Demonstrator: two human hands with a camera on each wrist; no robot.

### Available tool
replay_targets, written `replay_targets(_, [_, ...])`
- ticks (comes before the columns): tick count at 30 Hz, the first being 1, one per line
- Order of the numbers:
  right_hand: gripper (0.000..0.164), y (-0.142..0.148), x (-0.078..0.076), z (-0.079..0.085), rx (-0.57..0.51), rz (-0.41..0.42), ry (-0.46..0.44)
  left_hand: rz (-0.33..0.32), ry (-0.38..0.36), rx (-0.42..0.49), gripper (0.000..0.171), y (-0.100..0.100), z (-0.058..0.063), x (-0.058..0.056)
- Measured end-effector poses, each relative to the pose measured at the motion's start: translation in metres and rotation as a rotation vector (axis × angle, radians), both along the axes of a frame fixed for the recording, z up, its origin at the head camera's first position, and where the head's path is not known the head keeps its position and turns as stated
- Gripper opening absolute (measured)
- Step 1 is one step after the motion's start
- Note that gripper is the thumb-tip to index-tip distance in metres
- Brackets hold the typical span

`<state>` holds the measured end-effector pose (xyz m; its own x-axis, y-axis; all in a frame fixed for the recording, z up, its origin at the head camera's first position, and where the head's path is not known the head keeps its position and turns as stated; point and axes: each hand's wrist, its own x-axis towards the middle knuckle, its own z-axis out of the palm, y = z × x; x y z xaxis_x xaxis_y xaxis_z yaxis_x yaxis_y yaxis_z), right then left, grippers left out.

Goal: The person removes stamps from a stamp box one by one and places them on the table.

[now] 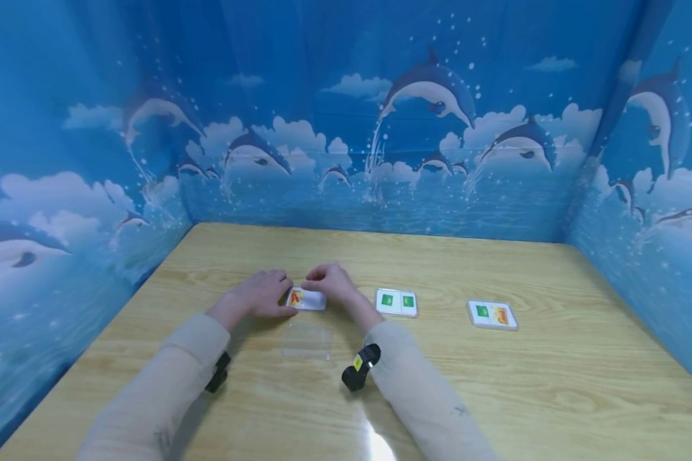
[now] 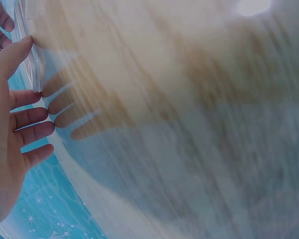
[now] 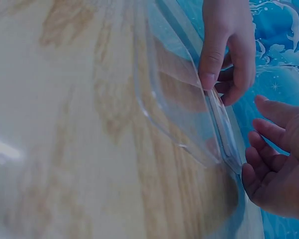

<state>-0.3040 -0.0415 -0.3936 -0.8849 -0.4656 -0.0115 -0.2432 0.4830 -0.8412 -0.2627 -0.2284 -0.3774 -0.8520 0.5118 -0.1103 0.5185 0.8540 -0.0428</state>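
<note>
A small white card (image 1: 314, 301) with an orange picture at its left end lies in a shallow clear case on the table. My left hand (image 1: 265, 294) holds the case by its left end, thumb at the near edge and fingers at the far side; the left wrist view shows the case (image 2: 34, 64) edge-on against that thumb. Over the right part of the card is my right hand (image 1: 334, 285). Its fingers (image 3: 268, 149) look loosely curled in the right wrist view, with nothing visible between them. Nearer me lies a transparent lid (image 1: 307, 342).
To the right lie a case with two green pictures (image 1: 396, 302) and, farther right, a case with one green and one orange picture (image 1: 493, 315). The wood-grain table (image 1: 553, 384) is enclosed by a blue dolphin-print curtain (image 1: 300, 128).
</note>
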Motion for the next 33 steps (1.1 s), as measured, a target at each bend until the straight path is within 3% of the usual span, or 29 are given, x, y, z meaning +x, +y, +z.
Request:
replay_targets(6, [0.037, -0.004, 0.002, -0.005, 0.084, 0.038, 0.009, 0.002, -0.021, -0.005, 0.055, 0.002, 0.001, 0.001])
replay_targets(17, [0.047, -0.009, 0.004, -0.004, 0.195, 0.088, 0.052, -0.021, 0.026, 0.006, 0.05, 0.0, -0.002, 0.0])
replay_targets(25, [0.046, -0.013, 0.007, -0.002, 0.31, 0.071, 0.149, 0.005, 0.012, 0.006, 0.054, 0.001, -0.002, 0.0])
replay_targets(33, [0.046, -0.013, 0.008, 0.0, 0.333, 0.054, 0.173, 0.003, 0.009, 0.016, 0.056, 0.001, -0.003, -0.002])
